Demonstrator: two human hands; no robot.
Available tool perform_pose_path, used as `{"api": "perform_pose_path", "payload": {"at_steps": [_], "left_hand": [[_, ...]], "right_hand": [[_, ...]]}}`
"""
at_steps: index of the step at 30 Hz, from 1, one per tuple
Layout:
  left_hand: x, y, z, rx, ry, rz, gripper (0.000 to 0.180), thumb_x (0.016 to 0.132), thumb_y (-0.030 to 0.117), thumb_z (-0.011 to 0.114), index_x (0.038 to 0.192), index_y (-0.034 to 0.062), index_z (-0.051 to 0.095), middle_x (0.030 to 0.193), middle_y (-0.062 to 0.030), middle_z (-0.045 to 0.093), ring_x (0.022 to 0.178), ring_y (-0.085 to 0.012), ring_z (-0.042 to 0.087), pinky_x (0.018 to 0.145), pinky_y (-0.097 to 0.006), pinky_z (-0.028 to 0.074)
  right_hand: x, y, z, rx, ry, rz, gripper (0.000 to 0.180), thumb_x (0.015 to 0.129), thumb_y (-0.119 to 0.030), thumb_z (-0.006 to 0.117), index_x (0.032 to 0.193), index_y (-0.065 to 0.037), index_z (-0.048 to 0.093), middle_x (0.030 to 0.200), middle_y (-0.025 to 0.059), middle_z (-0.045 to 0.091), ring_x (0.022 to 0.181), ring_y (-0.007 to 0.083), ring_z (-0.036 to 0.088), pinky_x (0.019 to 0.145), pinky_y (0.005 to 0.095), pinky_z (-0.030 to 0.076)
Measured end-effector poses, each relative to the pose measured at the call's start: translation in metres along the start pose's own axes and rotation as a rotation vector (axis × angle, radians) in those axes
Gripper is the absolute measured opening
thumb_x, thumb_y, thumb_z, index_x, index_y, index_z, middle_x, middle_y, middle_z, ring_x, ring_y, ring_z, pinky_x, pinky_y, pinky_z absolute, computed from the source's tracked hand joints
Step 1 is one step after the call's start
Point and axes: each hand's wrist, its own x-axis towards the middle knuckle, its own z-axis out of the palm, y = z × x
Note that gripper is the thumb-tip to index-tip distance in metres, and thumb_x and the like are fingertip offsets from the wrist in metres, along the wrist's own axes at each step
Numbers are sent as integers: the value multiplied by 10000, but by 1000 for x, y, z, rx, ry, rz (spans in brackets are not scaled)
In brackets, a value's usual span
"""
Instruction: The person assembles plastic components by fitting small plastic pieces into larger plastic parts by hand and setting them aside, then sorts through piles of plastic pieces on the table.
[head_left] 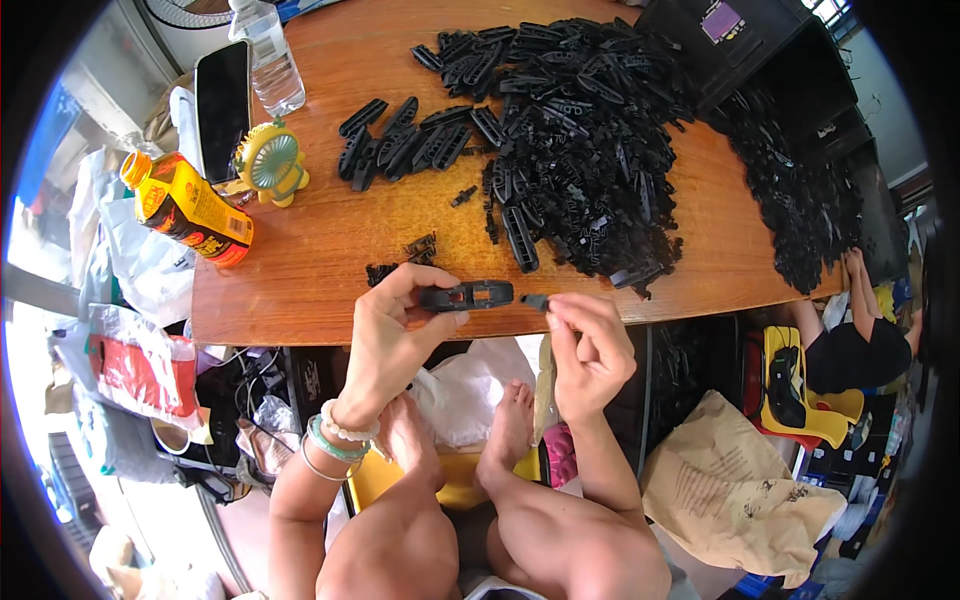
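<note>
Just over the near edge of the wooden table, my left hand [388,335] grips a long black plastic housing [480,295] with slots along it, thumb below and fingers above. My right hand [592,350] pinches a small black plastic piece [536,300] between thumb and forefinger. A narrow gap separates the small piece from the housing's right end. Close beyond my left hand lie a few tiny black parts [422,248]. Past them, a large heap of black plastic parts [590,150] covers the table, with a looser group of long housings [400,140] on its left.
An orange drink bottle [190,210], a small yellow fan [272,165], a phone [222,110] and a clear bottle [270,60] stand at the table's left. Another person [860,340] sits at the right by a second heap [800,190]. A brown paper bag [735,480] lies below.
</note>
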Motion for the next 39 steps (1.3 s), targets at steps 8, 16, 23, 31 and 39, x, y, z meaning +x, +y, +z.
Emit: {"api": "perform_pose_path", "payload": {"at_steps": [8,16,23,31,39], "left_hand": [[-11,-2,7,54,-73,-31,256,760,-39,683,992,-25,575,892,-73,649,820,-101,621,741,-229,520],[-23,3,15,-343,-173,-181,481,823,-56,606,1251,-16,390,896,-148,650,851,-215,664,773,-303,541],[-24,-2,16,-156,-129,-119,460,768,-87,664,1124,3,387,869,-149,654,803,-192,672,702,-263,557],[-28,4,16,-222,-93,-116,319,806,-56,660,1008,-7,418,851,-151,657,781,-175,672,685,-241,554],[-33,0,13,-117,-96,39,253,837,-12,632,1021,-21,459,876,-118,639,830,-153,652,735,-252,531]], "right_hand": [[7,-14,11,62,-226,-49,195,738,130,637,902,30,670,890,116,657,784,196,623,673,269,503],[3,-15,7,310,-168,236,165,792,119,601,923,41,662,933,125,653,808,169,634,696,252,521],[2,-17,2,221,-277,78,166,745,107,633,879,17,668,894,103,661,829,214,624,736,298,502],[0,-18,3,-59,-265,-205,218,700,82,662,898,-9,669,896,88,654,826,252,601,741,329,486],[-2,-25,2,82,-329,184,267,776,-79,686,1028,4,656,950,98,664,847,247,610,761,329,474]]}}
